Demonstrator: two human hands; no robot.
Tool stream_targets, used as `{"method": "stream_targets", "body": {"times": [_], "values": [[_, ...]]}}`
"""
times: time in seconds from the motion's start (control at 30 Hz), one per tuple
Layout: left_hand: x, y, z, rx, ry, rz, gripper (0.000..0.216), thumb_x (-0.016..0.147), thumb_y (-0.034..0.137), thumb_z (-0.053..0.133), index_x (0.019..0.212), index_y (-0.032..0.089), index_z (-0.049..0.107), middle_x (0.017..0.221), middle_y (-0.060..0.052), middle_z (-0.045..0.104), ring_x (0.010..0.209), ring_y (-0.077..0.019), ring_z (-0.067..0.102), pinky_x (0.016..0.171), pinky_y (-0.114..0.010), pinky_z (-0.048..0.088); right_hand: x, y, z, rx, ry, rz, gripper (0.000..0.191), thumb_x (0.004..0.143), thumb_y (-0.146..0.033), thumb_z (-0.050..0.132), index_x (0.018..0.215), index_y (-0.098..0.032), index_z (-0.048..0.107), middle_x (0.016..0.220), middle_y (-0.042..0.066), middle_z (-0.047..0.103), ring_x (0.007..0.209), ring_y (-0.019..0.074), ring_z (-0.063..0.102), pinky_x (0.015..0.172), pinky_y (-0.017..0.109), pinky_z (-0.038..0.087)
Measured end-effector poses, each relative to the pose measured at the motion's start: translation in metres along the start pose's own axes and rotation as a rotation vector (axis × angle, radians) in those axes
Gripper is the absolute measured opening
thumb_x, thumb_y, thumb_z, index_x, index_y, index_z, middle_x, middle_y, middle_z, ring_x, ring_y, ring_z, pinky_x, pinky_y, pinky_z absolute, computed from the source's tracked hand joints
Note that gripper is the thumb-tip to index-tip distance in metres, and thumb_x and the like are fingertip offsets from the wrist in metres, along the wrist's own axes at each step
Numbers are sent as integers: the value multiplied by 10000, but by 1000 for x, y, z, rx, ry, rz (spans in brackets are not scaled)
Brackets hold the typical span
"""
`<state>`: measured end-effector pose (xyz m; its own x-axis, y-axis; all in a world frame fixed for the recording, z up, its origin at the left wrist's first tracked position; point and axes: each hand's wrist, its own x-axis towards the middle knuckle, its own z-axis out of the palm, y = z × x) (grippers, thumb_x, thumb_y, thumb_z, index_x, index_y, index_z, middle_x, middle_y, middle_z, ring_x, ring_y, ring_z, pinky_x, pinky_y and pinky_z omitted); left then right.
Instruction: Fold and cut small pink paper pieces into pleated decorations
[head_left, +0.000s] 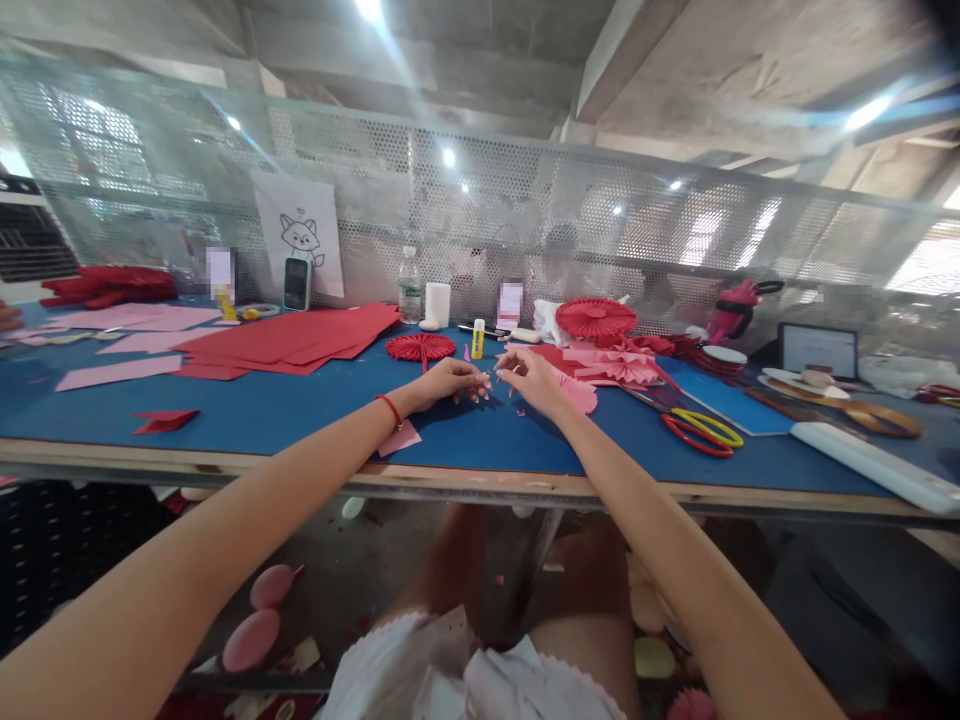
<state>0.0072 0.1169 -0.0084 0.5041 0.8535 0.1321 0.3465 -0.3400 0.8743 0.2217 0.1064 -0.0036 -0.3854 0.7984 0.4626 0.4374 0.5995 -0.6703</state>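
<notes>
My left hand [447,381] and my right hand [531,379] meet over the blue table [285,410], fingertips pinched close together. Between them is something small and pink that I cannot make out. A red band circles my left wrist. A pink folded paper fan [579,392] lies just right of my right hand. Beyond my left hand lies a round red paper fan [420,346]. A small pink paper scrap [400,439] rests under my left wrist. A yellow glue stick [478,339] stands behind the hands.
A stack of red paper sheets [300,335] and pink sheets [124,345] lie to the left. Scissors with red and yellow handles [697,428] lie right, near more pink and red fans [600,320]. A water bottle [409,285], phone [297,283] and mesh screen [525,215] stand behind.
</notes>
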Motion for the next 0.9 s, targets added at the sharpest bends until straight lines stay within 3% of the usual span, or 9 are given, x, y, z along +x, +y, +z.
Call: {"method": "stream_targets", "body": {"times": [0.33,0.67,0.9], "values": [[3,-3,-2,-38,70,3,274,985,377,624,1109,134,647,992,-52,683,782,-153,666,683,-312,592,-8,-15,3,219,-192,122,229,998,-326,622,1128,-138,637,978,34,678,742,117,656,640,257,582],[0,-2,-2,-66,5,23,286,987,391,616,1112,135,647,997,-54,683,788,-156,666,692,-319,591,-9,-19,4,275,-239,200,210,1002,-322,619,1083,-131,646,937,25,679,699,103,647,599,233,568],[3,-5,-2,-70,-8,29,300,986,397,616,1136,139,645,1040,-66,685,837,-173,675,735,-347,598,-7,-15,5,253,-221,207,248,1003,-354,611,1127,-142,643,993,41,682,771,127,663,676,280,590]]}}
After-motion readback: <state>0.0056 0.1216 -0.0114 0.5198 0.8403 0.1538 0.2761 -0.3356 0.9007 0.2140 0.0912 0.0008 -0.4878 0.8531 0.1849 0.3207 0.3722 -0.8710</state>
